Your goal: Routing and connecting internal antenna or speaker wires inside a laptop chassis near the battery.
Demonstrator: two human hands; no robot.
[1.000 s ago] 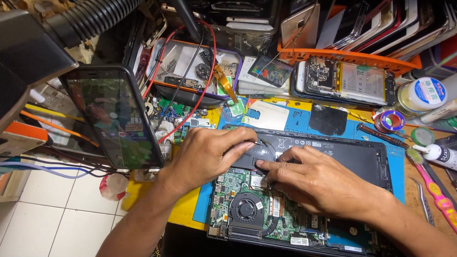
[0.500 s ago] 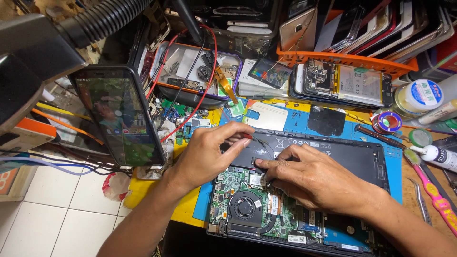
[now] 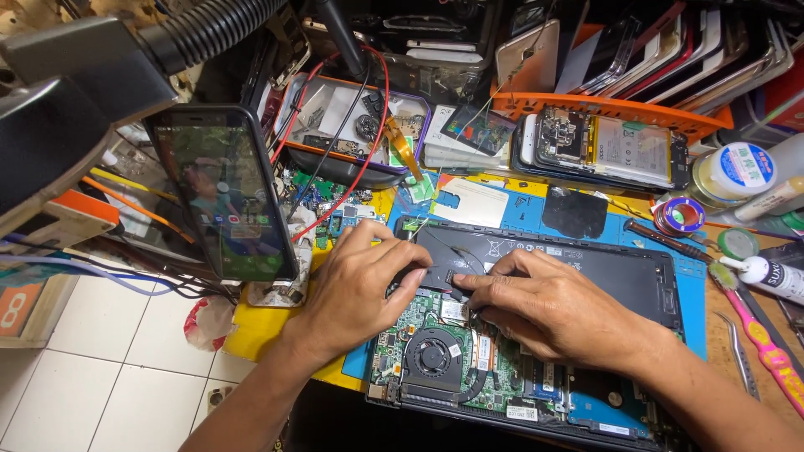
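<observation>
Head view: an opened laptop [image 3: 536,335] lies back-up on a blue mat [image 3: 691,276] at the table's near edge. The left hand [image 3: 356,289] presses flat, fingers together, at the black battery's [image 3: 569,268] left end; the right hand [image 3: 544,310] pinches narrowly at the small connector between battery and green board [image 3: 427,351]. The connector looks fragile, best gripped by its sides; the battery is stiff and flat. A propped phone [image 3: 222,192], red wires [image 3: 368,142] and a parts tray [image 3: 352,125] crowd the left.

lit phone screen [image 3: 224,194] upright, left
</observation>
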